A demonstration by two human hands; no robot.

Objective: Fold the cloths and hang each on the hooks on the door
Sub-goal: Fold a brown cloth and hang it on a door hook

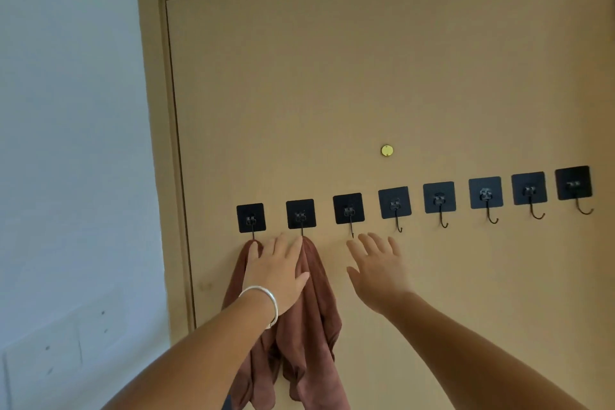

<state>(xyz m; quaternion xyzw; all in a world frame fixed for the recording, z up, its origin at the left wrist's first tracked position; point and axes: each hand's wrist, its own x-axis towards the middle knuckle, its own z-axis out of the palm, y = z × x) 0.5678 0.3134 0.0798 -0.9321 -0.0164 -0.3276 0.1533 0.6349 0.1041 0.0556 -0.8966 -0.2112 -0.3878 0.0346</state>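
Brown cloths [312,326] on unlabelled hooks [301,214]

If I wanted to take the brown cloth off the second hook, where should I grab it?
Probably right at the top of the brown cloth, where it bunches narrow under the second hook. Come from the front and below, pinch that gathered neck and lift up and outward, since the hook likely curls upward. The loose lower folds would just slip.

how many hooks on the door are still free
6. Of eight hooks in the row, the first and second from the left hold brown cloths. Free: third, fourth, fifth, sixth, seventh, eighth.
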